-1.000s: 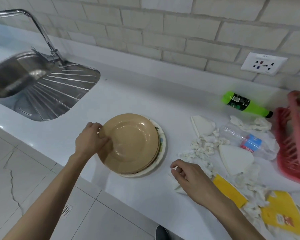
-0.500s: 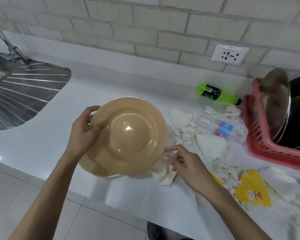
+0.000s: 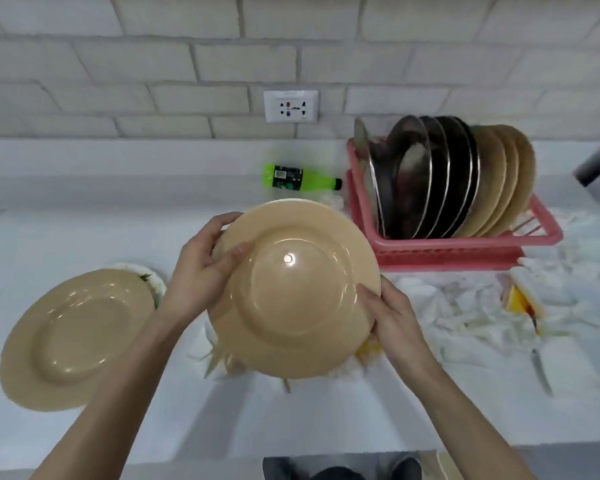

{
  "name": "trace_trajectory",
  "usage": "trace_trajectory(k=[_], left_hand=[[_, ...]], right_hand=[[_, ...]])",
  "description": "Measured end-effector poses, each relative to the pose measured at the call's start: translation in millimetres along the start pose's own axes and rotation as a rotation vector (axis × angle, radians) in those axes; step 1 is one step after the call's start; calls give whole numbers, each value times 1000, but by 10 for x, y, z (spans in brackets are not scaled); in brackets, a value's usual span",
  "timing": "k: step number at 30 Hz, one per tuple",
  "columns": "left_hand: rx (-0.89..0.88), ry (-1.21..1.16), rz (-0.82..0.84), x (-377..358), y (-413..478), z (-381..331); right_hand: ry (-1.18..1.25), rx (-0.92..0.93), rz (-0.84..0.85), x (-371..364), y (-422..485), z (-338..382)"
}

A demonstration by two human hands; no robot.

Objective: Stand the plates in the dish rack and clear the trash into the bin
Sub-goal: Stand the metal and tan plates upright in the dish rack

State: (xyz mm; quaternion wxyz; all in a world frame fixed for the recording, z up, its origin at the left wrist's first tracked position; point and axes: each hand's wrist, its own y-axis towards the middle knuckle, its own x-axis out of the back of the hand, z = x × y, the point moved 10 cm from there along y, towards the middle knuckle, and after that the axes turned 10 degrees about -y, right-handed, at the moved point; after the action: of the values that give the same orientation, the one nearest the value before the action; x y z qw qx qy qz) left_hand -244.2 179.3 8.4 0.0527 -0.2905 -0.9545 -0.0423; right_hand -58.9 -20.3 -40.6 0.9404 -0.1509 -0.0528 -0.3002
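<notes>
I hold a tan plate (image 3: 293, 289) in the air above the counter, tilted with its face toward me. My left hand (image 3: 200, 271) grips its left rim, thumb on the face. My right hand (image 3: 390, 320) grips its lower right rim. Another tan plate (image 3: 77, 337) lies flat on the counter at the left, on top of a white plate (image 3: 155, 282) whose edge peeks out. The pink dish rack (image 3: 465, 244) stands at the back right, holding several dark steel-rimmed plates (image 3: 430, 174) and tan plates (image 3: 503, 178) upright. Crumpled white paper trash (image 3: 471, 306) covers the counter on the right.
A green bottle (image 3: 298, 177) lies on its side against the wall left of the rack. A yellow wrapper (image 3: 520, 299) sits among the paper. A wall socket (image 3: 290, 106) is above the bottle. The counter's front edge runs along the bottom.
The top tan plate has been lifted off the stack and carried right. My right hand has left the paper scraps and taken hold of its rim. The view has swung right toward the rack.
</notes>
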Motion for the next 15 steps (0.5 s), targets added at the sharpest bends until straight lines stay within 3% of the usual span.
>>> trace_trajectory(k=[8,15], left_hand=[[-34,43,140,-1683,-19,-317],[25,84,139,-2943,-180,-204]], right_hand=[[84,-24,-200,1620,-396,-267],[-86,134,-233,3047,-389,-109]])
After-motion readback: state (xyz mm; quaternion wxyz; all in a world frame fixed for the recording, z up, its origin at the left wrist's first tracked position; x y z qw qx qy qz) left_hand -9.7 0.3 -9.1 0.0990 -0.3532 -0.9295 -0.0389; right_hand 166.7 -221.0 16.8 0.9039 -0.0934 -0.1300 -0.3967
